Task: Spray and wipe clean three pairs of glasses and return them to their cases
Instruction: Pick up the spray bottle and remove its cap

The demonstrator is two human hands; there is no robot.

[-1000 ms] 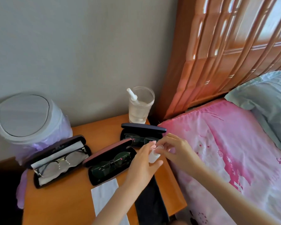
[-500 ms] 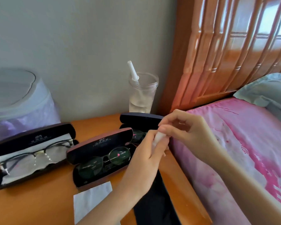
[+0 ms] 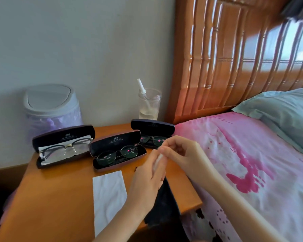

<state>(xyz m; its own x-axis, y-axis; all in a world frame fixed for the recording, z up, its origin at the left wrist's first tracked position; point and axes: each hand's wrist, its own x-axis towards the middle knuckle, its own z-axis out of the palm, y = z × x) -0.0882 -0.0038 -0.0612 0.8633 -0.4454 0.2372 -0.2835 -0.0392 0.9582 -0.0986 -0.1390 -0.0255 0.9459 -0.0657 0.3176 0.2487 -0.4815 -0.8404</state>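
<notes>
Head view: left grip [image 3: 147, 179] curls round the white spray bottle [image 3: 157, 162], long axis toward one o'clock; right grip [image 3: 180, 152] pinches its top. Bottle shows less than before.

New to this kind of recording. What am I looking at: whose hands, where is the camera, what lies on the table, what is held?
No robot here: a person works with bare hands. The one picture comes from a wide-angle camera worn on the head, looking forward and down. On the orange wooden bedside table lie three open dark cases, each holding glasses: the left case, the middle case and the right case. Before them lie a white wiping cloth and a black cloth; a clear plastic cup with a straw stands behind. The left hand grips a small white bottle and the right hand pinches its top. Blur hides any finer detail.
</notes>
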